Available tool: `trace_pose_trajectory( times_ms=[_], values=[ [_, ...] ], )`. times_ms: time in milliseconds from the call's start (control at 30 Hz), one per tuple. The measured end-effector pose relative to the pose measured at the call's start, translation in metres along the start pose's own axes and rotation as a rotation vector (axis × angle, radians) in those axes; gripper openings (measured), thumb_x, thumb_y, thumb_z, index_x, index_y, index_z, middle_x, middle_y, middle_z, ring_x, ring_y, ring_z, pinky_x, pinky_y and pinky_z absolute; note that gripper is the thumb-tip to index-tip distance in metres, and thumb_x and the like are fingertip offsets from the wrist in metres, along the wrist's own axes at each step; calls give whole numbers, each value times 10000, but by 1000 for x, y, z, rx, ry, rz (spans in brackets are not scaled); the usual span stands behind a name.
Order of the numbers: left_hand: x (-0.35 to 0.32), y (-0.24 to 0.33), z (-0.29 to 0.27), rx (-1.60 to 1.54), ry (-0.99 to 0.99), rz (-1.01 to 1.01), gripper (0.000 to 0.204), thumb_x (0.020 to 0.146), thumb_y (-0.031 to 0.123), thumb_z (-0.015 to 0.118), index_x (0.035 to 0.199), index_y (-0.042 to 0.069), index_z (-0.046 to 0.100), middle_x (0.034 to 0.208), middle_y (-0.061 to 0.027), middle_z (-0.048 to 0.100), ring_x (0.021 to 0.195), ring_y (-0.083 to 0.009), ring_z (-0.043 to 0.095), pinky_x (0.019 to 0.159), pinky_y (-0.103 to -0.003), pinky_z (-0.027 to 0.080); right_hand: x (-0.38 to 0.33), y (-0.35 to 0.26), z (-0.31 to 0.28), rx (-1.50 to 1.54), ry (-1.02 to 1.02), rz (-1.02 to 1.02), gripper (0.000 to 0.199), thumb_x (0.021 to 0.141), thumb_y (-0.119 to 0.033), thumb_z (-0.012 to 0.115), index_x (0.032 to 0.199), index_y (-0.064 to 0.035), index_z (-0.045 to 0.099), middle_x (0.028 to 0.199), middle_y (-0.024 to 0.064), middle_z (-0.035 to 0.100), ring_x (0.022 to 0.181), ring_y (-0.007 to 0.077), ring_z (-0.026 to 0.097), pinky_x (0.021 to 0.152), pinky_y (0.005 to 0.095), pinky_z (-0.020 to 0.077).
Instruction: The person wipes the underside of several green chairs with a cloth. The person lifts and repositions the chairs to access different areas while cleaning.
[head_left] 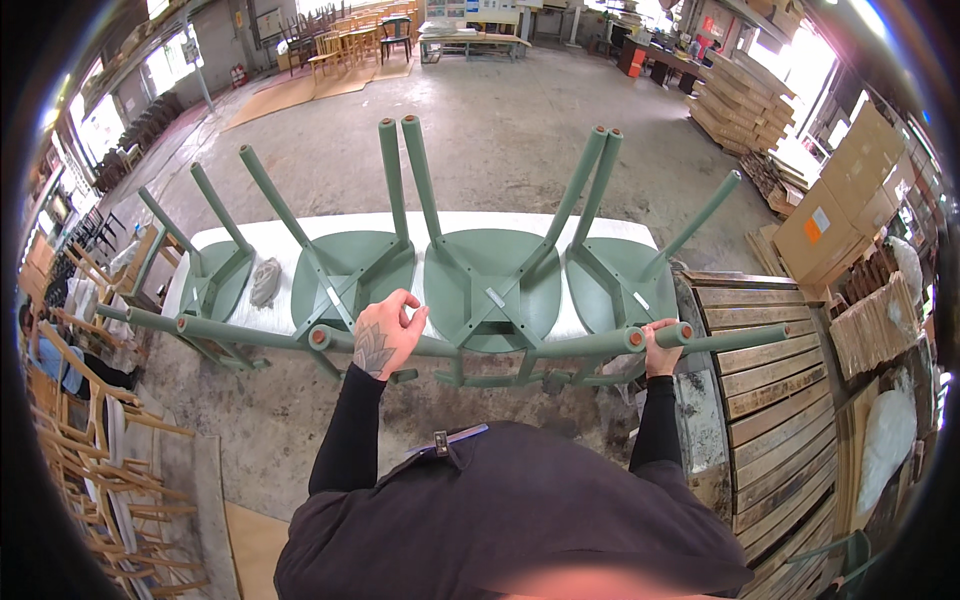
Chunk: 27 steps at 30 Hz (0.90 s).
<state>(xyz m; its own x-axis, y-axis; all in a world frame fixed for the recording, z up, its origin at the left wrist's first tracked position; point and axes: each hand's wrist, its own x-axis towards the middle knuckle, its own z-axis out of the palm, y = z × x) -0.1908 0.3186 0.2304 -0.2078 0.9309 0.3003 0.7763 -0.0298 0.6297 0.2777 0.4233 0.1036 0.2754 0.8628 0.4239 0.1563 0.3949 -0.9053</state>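
Several green chairs stand upside down in a row on a white-topped table, legs pointing up and backrests hanging over the near side. Reddish-brown discs cap the leg ends. My left hand, tattooed on its back, is over the near legs of the second chair from the left. Its thumb and fingers are curled together in a pinch; whatever lies between them is too small to make out. My right hand wraps round a near chair leg of the rightmost chair, its fingers partly hidden by the leg.
A crumpled grey bag lies between the two left chairs. Right of the table is a slatted wooden platform, with large cardboard boxes behind it. Unfinished wooden chair frames crowd the left. Stacked boards stand far right.
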Motion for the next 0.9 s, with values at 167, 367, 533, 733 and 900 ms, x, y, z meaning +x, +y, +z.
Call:
trace_pose_trajectory(
  times_ms=[167, 367, 533, 733, 900],
  values=[
    [2, -4, -1, -43, -4, 4, 161, 881, 207, 720, 892, 54, 671, 551, -47, 589, 502, -183, 579, 529, -354, 424, 0, 0, 3, -13, 14, -6, 209, 835, 16, 692, 977, -37, 547, 877, 57, 641, 837, 172, 674, 810, 348, 543],
    [4, -14, 3, -173, -55, -19, 174, 931, 187, 684, 921, 14, 667, 563, -47, 611, 525, -123, 622, 529, -306, 448, -1, 5, -2, -101, 9, -37, 218, 849, 40, 686, 989, -38, 537, 899, 59, 628, 841, 162, 656, 805, 332, 544],
    [5, -15, 9, -213, -15, -15, 165, 903, 205, 699, 879, 45, 666, 543, -61, 543, 501, -216, 550, 529, -375, 411, 1, 5, -1, -40, 22, -2, 218, 829, 33, 695, 982, -33, 554, 869, 59, 652, 840, 174, 683, 807, 343, 550],
    [5, -15, 7, -206, -17, -21, 165, 909, 201, 693, 880, 41, 661, 552, -70, 549, 509, -233, 558, 536, -380, 416, 0, 5, -1, -51, 10, 4, 254, 835, 34, 687, 1033, -30, 542, 882, 63, 652, 839, 176, 684, 813, 352, 555],
    [5, -13, 7, -193, -6, -26, 168, 903, 212, 700, 881, 49, 666, 550, -63, 550, 513, -228, 566, 539, -377, 423, 1, 6, -2, -45, -10, -13, 239, 835, 30, 688, 1012, -32, 541, 885, 66, 648, 837, 178, 684, 798, 349, 557]
  ],
)
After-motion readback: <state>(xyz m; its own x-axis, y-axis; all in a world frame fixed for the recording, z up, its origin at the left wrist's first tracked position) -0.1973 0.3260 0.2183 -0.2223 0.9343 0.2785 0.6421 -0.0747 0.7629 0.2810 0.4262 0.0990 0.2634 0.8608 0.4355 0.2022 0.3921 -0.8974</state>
